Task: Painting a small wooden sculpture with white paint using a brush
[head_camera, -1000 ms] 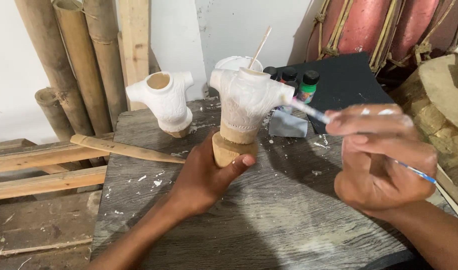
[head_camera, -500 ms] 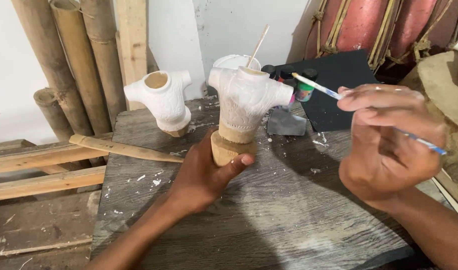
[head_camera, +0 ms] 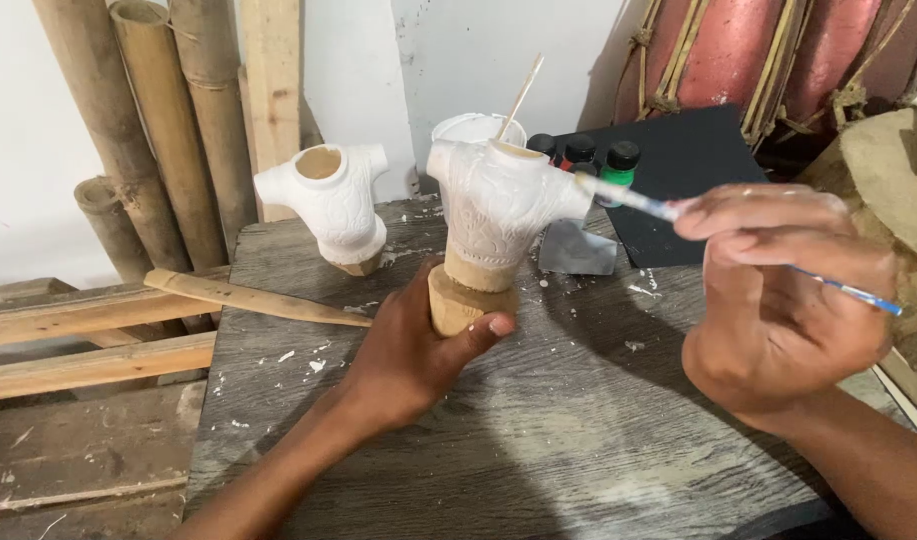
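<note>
The torso carving [head_camera: 499,205], white-coated and patterned in relief, stands upright above the middle of the worktop [head_camera: 579,440], its bare wooden base gripped by the left hand [head_camera: 414,355]. Fingers wrap the unpainted stub only, thumb across the front; this seems meant to keep skin off the white surface and leave the upper part free all round. The right hand [head_camera: 779,300] is closed round a thin brush [head_camera: 659,208], pinched near the ferrule, its blue handle sticking out past the palm to the right. The bristle end rests at or just beside the carving's right shoulder stub; contact is too fine to tell for sure. Holding the brush short probably gives steadier strokes on the raised pattern.

Behind the carving sits a white cup [head_camera: 474,128] with a stick [head_camera: 521,95] leaning in it, and just right of that small paint bottles [head_camera: 599,155] on a black sheet [head_camera: 689,170], all near the brush hand. A second white torso [head_camera: 329,200] stands well apart at the left rear corner. A bamboo stick [head_camera: 249,297] lies over the worktop's left edge. Bamboo poles [head_camera: 149,130] lean against the wall at left.

The near half of the worktop is bare apart from white flecks, giving both forearms room; the back edge is crowded.
</note>
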